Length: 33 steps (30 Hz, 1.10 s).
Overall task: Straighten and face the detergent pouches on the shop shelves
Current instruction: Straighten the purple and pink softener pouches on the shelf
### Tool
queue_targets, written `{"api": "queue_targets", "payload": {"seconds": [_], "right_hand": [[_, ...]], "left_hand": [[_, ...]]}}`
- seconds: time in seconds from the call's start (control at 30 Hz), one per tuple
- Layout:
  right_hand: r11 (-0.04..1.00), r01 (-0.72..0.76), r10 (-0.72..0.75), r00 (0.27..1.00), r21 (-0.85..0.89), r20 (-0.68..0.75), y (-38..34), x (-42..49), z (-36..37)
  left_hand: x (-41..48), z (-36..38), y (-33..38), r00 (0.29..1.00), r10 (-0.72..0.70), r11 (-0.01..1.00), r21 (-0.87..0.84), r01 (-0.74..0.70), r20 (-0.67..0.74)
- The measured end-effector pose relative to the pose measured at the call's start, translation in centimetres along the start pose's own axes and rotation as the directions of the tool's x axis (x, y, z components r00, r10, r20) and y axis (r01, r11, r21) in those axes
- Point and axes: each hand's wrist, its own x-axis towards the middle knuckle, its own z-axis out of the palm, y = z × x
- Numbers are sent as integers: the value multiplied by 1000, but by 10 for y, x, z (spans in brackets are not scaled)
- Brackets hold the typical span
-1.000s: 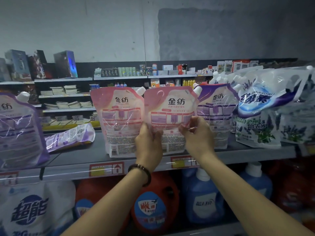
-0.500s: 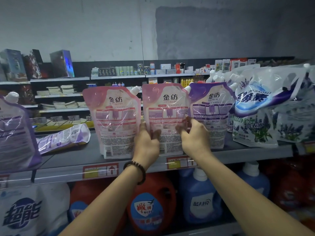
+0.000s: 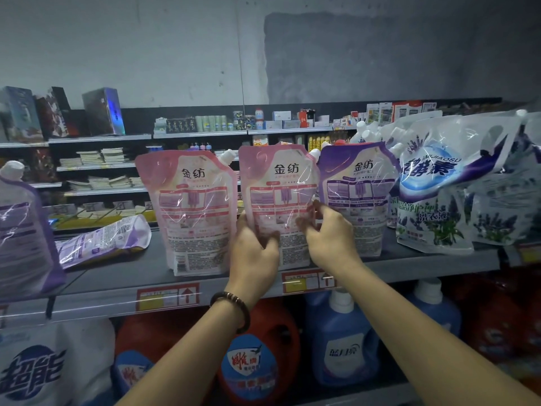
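Note:
Two pink detergent pouches stand upright on the grey shelf (image 3: 123, 276). My left hand (image 3: 253, 253) grips the lower left edge of the right pink pouch (image 3: 279, 189). My right hand (image 3: 328, 230) pinches its right edge with curled fingers. The left pink pouch (image 3: 190, 206) stands free beside it. A purple pouch (image 3: 358, 189) stands just right of the held one, touching it. Another purple pouch (image 3: 102, 240) lies flat on the shelf further left.
White and blue lavender pouches (image 3: 439, 183) crowd the shelf's right end. A large purple pouch (image 3: 20, 230) stands at the far left. Red and blue detergent bottles (image 3: 342, 341) fill the shelf below. Price tags (image 3: 168, 297) hang on the shelf edge.
The held pink pouch has gone from tilted to upright and now stands on the shelf. My hands slid lower along its edges.

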Motion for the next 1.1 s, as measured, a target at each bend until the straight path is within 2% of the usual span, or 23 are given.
{"api": "queue_targets", "payload": {"seconds": [0.17,0.23,0.33,0.43,0.63,0.77,0.97,1.1], "right_hand": [[999,34,-34,999,0,-16,7,-1,-7],[999,49,-50,996,-8,-80,12,-1,-11],[997,71,-69,979,3,-190,18,-2,-21],[997,81,-77,953,3,-294,22,-2,-35],[1000,30,-28,935,0,-353,32,4,-66],[1000,-19,25,928,19,-373,41,10,-83],[991,-116,129,954,66,-271,60,24,-97],[969,-171,199,967,177,-159,68,33,-97]], "left_hand": [[-30,9,12,996,27,992,125,-17,-84],[-40,14,18,980,132,973,207,-100,-150],[-45,25,29,960,266,964,38,-264,-82],[-45,37,46,949,312,948,-73,-309,40],[-34,66,59,948,208,977,-94,-191,240],[-29,82,63,940,75,985,-170,-18,334],[-16,99,67,932,-88,961,-218,172,350],[-7,112,68,931,-137,962,-181,207,337]]}}
